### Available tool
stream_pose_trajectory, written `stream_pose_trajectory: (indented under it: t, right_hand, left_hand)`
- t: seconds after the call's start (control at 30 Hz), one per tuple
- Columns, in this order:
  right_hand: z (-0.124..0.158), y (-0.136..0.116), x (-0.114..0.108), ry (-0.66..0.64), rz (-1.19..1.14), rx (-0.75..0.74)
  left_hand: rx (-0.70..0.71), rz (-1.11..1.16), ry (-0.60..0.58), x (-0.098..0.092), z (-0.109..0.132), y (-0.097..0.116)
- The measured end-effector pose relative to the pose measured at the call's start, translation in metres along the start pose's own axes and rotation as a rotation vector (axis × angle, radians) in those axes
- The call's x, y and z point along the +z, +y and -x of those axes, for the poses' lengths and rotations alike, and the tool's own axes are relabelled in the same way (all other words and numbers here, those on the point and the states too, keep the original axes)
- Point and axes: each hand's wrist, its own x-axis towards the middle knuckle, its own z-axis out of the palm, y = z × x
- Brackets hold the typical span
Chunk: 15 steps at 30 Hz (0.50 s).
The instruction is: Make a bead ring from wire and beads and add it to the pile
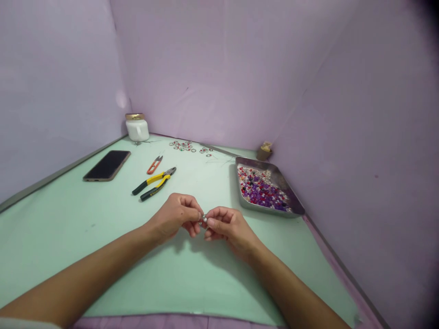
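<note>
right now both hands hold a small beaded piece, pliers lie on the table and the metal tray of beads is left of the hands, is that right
Not quite: the head view shows the metal tray of beads to the right of both the left hand and the right hand. The rest stands: they hold a small beaded piece, and the pliers lie on the table.

Held bead (205,220): pearly white
Tray (267,210) at 4 o'clock in view: silver-grey
Tray beads (260,189): mottled purple, red, white
Pliers (162,183): yellow-and-black handles, grey head
Snips (150,171): orange
Phone (107,165) at 9 o'clock: black screen
Jar (137,130) at 10 o'clock: white, gold lid (135,117)
Tabletop (113,214): plain pale green
</note>
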Motion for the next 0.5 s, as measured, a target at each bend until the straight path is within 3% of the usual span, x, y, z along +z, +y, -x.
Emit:
stream_pose_trajectory:
  t: [0.17, 0.4, 0.5]
  right_hand:
    - [0.0007, 0.0040, 0.0004, 0.009, 0.039, -0.070]
    - [0.0030, -0.0001, 0.0019, -0.223, -0.030, -0.031]
    - [0.0035, 0.0016, 0.0047, -0.222, -0.019, -0.029]
  left_hand:
    - [-0.002, -0.010, -0.033, -0.0004, 0.0002, -0.0001]
    - [0.070, -0.033, -0.125, -0.0035, -0.0024, -0.0036]
    - [0.156, -0.165, -0.085, -0.0050, -0.0039, -0.0046]
